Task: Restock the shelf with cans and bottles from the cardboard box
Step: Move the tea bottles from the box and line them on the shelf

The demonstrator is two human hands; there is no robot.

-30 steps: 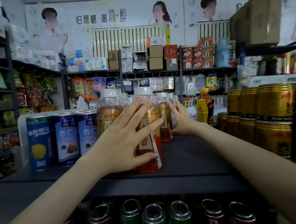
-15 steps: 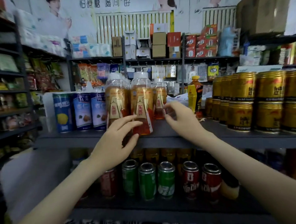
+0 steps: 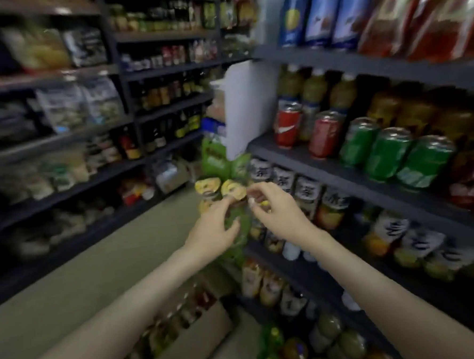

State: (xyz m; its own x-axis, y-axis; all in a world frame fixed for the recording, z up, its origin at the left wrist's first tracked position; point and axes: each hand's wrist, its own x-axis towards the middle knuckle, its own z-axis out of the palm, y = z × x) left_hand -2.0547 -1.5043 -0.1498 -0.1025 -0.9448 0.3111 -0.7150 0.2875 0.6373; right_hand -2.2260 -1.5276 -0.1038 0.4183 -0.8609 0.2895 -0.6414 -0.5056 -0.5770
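Where the floor [image 3: 70,286] meets the foot of the shelf [image 3: 338,173], at lower centre of the frame, the cardboard box [image 3: 190,346] lies open-topped, its long axis running from lower left to upper right. Its bottles [image 3: 180,310] stand in rows with caps up, too blurred for labels to be read. The box's left side is partly hidden by the left forearm, and its near end is cut off by the bottom edge. On the shelf, at right of frame, red cans [image 3: 324,135] and green cans [image 3: 387,153] stand upright on one board, their tops leaning toward the upper left under the wide lens. Tall blue cans [image 3: 322,10] on the board above are cut off by the top edge. The left hand [image 3: 211,231] and right hand [image 3: 278,213] hang side by side at mid-frame, apart from box and shelf, fingers loosely curled and holding nothing. Green snack packs [image 3: 215,158] hang behind them, partly covered by the fingers. Blur smears the racks [image 3: 61,140] at left.
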